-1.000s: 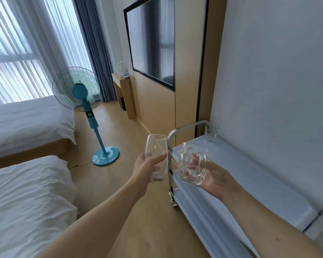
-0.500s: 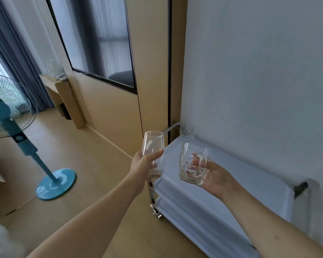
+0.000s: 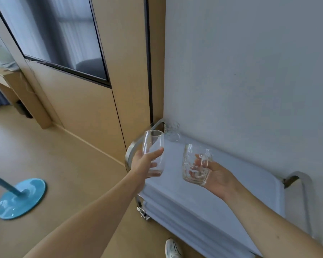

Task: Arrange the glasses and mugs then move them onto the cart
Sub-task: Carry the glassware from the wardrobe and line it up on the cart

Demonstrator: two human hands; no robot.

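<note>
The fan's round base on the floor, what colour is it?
Glossy turquoise blue, seen in the head view: the fan base.

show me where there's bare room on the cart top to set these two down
The cart top is bare from under the right hand and its mug to the near handle. The far corner by the wall is taken by a mug; the left hand holds its glass beside the far handle.

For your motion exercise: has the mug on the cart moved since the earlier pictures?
No. The mug stands at the cart's far corner by the handle, as before; only the camera turned.
</note>
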